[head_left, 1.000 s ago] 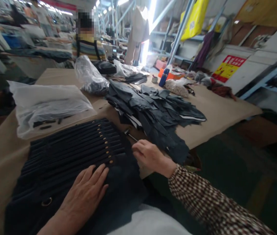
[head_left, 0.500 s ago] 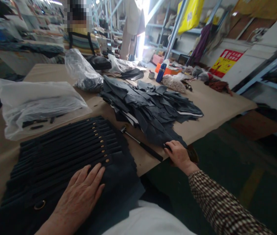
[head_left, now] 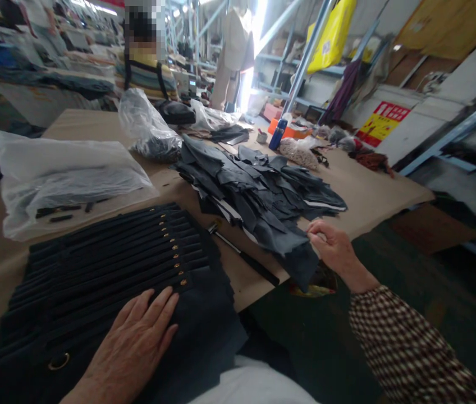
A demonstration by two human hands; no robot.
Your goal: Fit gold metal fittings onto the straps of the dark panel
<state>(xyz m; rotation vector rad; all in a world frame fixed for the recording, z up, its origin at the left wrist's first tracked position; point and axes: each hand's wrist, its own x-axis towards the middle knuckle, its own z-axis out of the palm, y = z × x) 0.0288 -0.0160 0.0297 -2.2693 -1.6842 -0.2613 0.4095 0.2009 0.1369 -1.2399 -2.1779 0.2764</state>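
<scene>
The dark cut piece (head_left: 301,252) at the near edge of the loose pile (head_left: 259,191) is pinched at its corner in the grip of the right hand (head_left: 334,249); it hangs partly over the table (head_left: 372,193) edge and has not come clear of the pile. The left hand (head_left: 137,342) lies flat, fingers spread and grasping nothing, on the fanned stack of dark pieces (head_left: 107,280), each bearing a small brass stud (head_left: 174,256) near its end. Judged from the layout, a good number of pieces are already laid in overlapping order, while the pile beside them is large, so most of the work appears left to do. A slim dark-handled tool (head_left: 242,253) lies untouched between stack and pile. Further out lie a clear plastic bag (head_left: 69,174) with small dark parts, a second bag (head_left: 149,129) and a blue bottle (head_left: 278,134). Another person (head_left: 147,67) stands at the far end.
</scene>
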